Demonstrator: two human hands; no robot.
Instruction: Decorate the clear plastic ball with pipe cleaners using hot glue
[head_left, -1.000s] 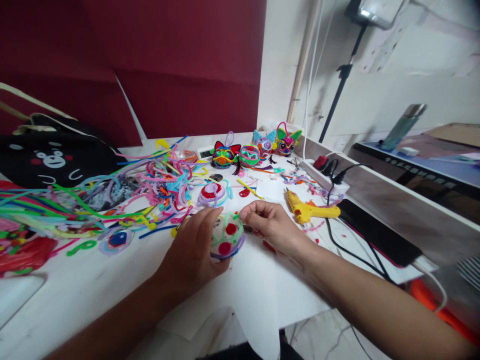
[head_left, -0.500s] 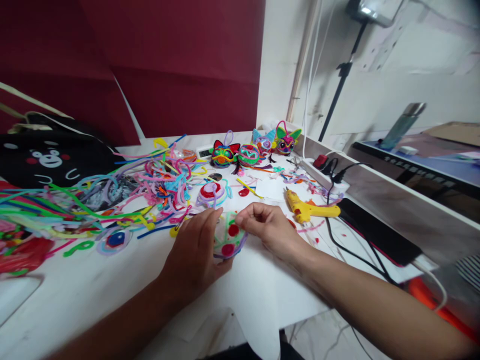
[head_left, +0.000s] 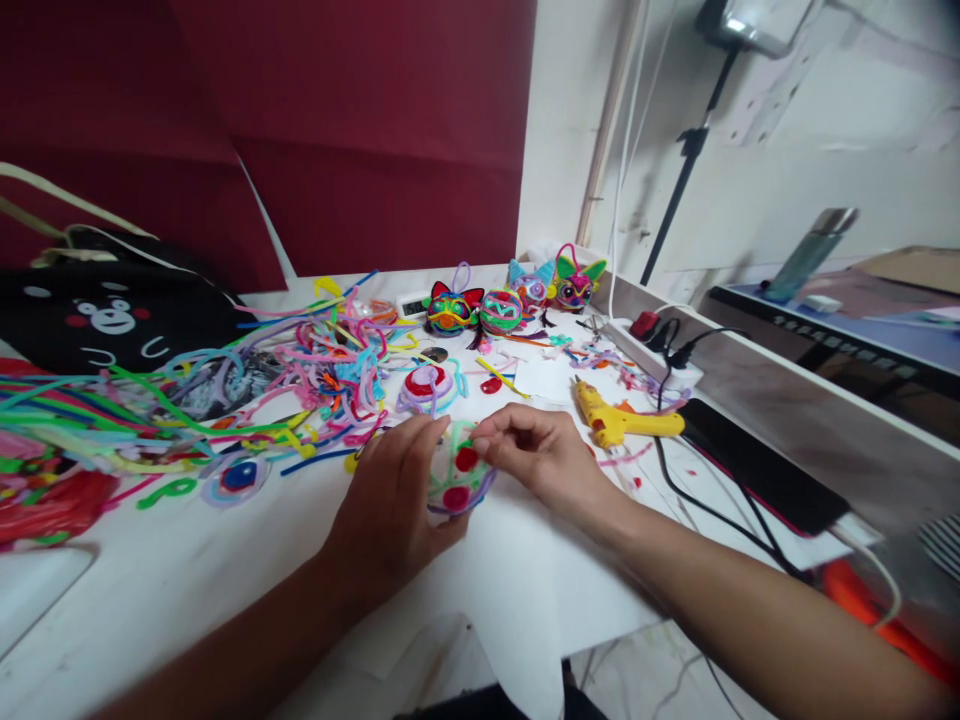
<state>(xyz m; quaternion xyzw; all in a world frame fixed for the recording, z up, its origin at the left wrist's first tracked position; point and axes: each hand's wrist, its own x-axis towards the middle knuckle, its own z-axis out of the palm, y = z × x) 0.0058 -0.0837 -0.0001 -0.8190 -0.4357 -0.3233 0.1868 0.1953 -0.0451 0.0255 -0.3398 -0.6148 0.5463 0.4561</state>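
Note:
My left hand is wrapped round the side of a clear ball-shaped ornament decorated with red dots, green lines and a purple band at its lower edge. Thumb and index finger of my right hand pinch together against its upper right, beside a red dot; whatever lies between those fingertips is too small to make out. Just behind the ornament lies a round piece of red, white and purple coils. To the right of my right hand, a yellow glue gun lies on its side.
Pipe cleaners in many colours heap over the left of the white table. Several finished animal-faced balls stand at the back. A power strip, black cables and a black phone line the right edge. A black bag sits back left.
The whole view has shifted slightly, so the scene sits a little further right. Both hands keep nearly the same grip on the ornament.

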